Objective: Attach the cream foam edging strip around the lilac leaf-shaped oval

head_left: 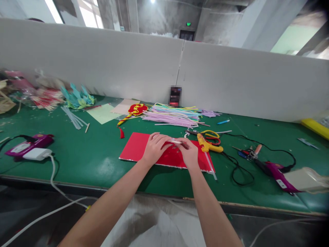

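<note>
Both my hands meet over a red board (133, 145) with a ragged white front edge, lying on the green table. Between my fingers is a small, flat white piece (175, 141); its exact kind I cannot make out. My left hand (157, 148) is closed on its left end, and my right hand (189, 151) pinches its right end. Just right of my right hand lies a yellow hot glue gun (207, 144), with a clear glue stick (211, 167) running across the board's right edge. Scissors with yellow and red handles (212, 134) lie behind the gun.
Behind the board lie a bundle of pastel pipe cleaners (172, 118) and a red and yellow fuzzy ornament (138, 109) with a tassel. Power strips (279, 176) with cords, keys (250, 153) and a blue pen (223, 122) are at the sides. A white partition (102, 65) closes the back.
</note>
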Demonstrator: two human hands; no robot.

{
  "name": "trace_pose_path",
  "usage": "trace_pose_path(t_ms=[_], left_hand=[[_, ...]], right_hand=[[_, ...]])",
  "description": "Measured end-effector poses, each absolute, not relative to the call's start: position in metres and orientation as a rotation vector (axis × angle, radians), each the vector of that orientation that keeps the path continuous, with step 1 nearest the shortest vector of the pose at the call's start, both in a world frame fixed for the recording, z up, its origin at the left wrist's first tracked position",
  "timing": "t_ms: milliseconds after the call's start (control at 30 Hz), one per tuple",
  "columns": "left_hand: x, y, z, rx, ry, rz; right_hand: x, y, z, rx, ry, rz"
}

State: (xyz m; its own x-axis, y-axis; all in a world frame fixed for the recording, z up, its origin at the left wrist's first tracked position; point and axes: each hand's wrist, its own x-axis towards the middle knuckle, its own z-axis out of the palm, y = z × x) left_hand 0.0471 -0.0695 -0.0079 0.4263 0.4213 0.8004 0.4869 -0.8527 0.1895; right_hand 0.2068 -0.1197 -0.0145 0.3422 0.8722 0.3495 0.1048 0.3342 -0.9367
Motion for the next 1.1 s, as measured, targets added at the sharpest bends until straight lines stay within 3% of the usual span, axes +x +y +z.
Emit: trace_pose_path(t_ms=[1100], left_hand=[[0.0472,-0.0627,-0.0135,-2.683,-0.834,-1.56]], right_hand=[[0.2053,-0.1196,-0.0157,-1.151,-1.148,0.715]])
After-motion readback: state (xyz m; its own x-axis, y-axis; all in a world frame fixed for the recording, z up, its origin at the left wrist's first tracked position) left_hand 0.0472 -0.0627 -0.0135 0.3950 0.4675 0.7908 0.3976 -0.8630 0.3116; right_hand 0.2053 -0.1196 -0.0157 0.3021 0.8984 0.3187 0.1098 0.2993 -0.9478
